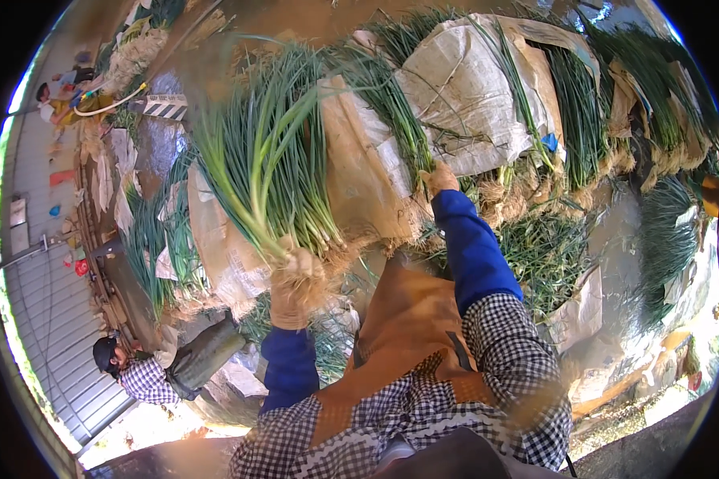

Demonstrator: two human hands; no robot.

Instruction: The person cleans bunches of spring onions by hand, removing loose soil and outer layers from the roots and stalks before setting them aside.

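My left hand (292, 289) is closed round the root end of a bunch of green onions (257, 188). Its pale stems and long green leaves fan up and to the left, and tangled roots hang about the fingers. Beyond it lies a thick pile of green onions (305, 172), roots toward me. My right arm reaches forward, and my right hand (439, 178) grips the lower stems of a thin bunch of green onions (407, 132) lying against a pale woven sack (465, 88). Some of those fingers are hidden from view.
A brown sheet (359, 152) lies between the piles. More onion heaps (575, 112) stretch right along the row. Loose green leaves (545, 259) cover the ground by my right arm. One person (148, 375) works at the lower left, another (76, 104) at the far left.
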